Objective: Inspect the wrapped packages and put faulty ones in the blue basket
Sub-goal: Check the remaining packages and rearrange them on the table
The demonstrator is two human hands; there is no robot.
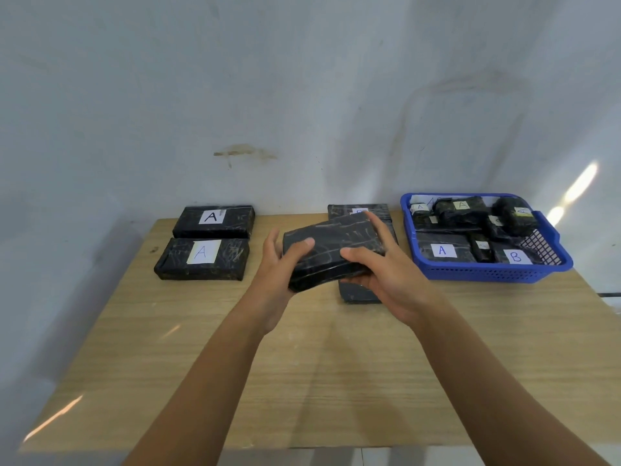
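How the held package [331,247] looks: a flat black brick in glossy wrap, streaked with pale lines of clear tape, its showing face creased and shiny.
Held package, heading: the long axis runs from about 8 o'clock to 2 o'clock across the table, with the 2 o'clock end higher. The broad face is up and tipped toward the person, and the near long side also shows.
Held package, place: in the air above the middle of the wooden table [302,364], clear of its top.
Left hand [275,264]: grips the 8 o'clock end, with the thumb laid over the top face and the fingers curled behind it.
Right hand [386,270]: grips the 2 o'clock end, with the thumb on the top face by the near edge, the forefinger stretched along the far end and the other fingers cupped underneath.
Package against grip: it spans between the two hands, and the middle of the top face lies bare between the thumbs.
Blue basket [487,272]: at 2 o'clock on the table, at 3 o'clock from the held package. It holds a jumble of black wrapped packages with white labels reading A and B.
Far A-labelled package [215,222]: flat at 10 o'clock on the table, by the wall.
Near A-labelled package [201,260]: flat, just in front of the far one.
Dark packages on the table [359,294]: directly beneath the held package and partly hidden, so I cannot tell how many there are.
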